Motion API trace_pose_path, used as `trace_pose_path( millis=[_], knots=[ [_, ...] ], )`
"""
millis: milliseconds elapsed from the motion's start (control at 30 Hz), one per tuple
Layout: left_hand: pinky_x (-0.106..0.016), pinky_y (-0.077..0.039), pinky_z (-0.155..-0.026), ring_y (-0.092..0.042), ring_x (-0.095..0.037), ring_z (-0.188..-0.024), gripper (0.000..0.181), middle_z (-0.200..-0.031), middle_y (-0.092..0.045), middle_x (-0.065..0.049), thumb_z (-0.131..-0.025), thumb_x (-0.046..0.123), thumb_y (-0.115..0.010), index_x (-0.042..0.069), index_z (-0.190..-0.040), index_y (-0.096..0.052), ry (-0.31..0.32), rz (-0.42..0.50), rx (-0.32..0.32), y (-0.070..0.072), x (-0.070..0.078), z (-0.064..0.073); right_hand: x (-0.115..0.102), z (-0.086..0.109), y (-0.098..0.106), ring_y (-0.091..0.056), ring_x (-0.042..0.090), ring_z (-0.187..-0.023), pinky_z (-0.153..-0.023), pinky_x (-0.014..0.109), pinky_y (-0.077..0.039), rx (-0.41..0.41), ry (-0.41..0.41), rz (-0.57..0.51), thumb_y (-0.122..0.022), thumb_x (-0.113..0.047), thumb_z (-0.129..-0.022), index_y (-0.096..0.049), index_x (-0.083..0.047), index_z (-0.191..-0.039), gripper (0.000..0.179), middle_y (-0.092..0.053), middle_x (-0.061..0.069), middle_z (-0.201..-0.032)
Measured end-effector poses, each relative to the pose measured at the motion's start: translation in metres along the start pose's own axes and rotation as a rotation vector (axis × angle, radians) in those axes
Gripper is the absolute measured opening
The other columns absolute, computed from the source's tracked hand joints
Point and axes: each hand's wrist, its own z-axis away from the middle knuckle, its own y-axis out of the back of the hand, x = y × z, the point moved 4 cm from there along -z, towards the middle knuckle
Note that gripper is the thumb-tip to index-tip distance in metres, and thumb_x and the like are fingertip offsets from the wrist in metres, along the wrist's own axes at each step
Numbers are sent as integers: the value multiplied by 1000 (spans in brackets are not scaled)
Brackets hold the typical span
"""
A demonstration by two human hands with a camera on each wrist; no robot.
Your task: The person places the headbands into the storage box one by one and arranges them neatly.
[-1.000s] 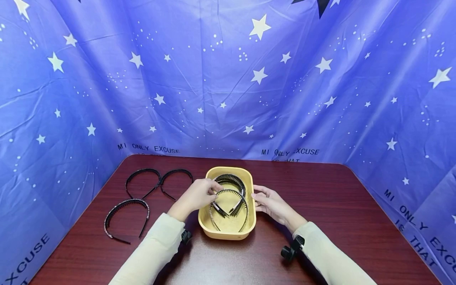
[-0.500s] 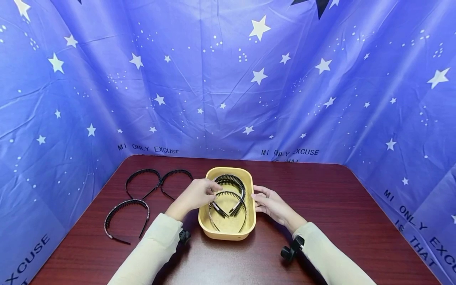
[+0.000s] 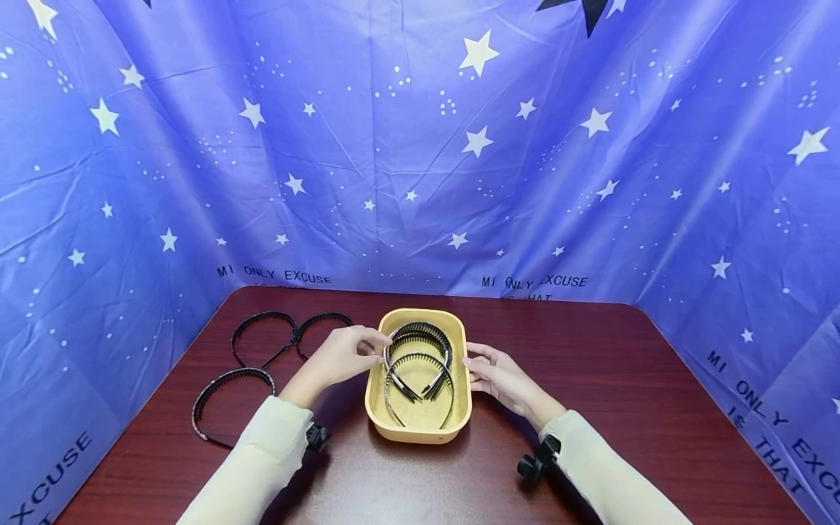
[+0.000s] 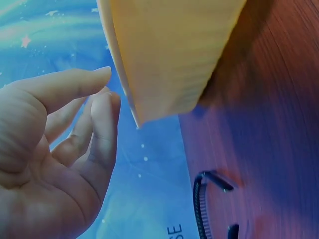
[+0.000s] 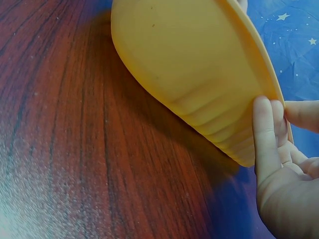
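Note:
A yellow rectangular basin [image 3: 420, 436] stands on the table. Inside it lie several nested toothed headbands [image 3: 426, 332], black with glossy trim. One thinner headband [image 3: 420, 356] lies over them toward the near end. My left hand [image 3: 337, 357] hovers at the basin's left rim, fingers loosely bent; in the left wrist view nothing is between the fingertips [image 4: 105, 82], which are apart from the basin's wall. My right hand [image 3: 502, 375] pinches the basin's right rim, with the thumb on the rim and the fingers [image 5: 264, 122] against the outer wall.
Left of the basin, three more black headbands lie on the table: one at the far left [image 3: 262, 315], one beside it [image 3: 321, 317] partly behind my left hand, one nearer [image 3: 230, 373], partly behind my sleeve. A starry blue cloth [image 3: 420, 182] hangs around the dark red table [image 3: 558, 335].
My left hand has let go of the thinner headband and drawn back left from inside the basin to its rim. The headband stays in the basin. My right hand has kept its place.

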Motion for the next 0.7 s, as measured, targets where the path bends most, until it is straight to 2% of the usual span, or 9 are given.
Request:
trace_pose_path(
  millis=[300, 700],
  knots=[
    [-31, -56, -73, -68, -12, -81, 27, -96, -73, -3, -83, 4, -78, 8, -109, -75, 23, 2, 59, 19, -16, 17, 0, -1, 0, -66, 13, -79, -76, 29, -58, -4, 0, -2, -54, -4, -101, -23, 11, -151, 60, -64, 8, -101],
    [-34, -55, -71, -68, -13, -82, 27, -100, -74, -6, -85, 10, -76, 14, -112, -75, 179, 30, 103, 50, -37, 49, 1, 0, 0, -65, 14, -78, -78, 32, -57, -7, -9, -3, -55, -7, -101, -21, 9, -151, 62, -64, 9, -100]
  ],
)
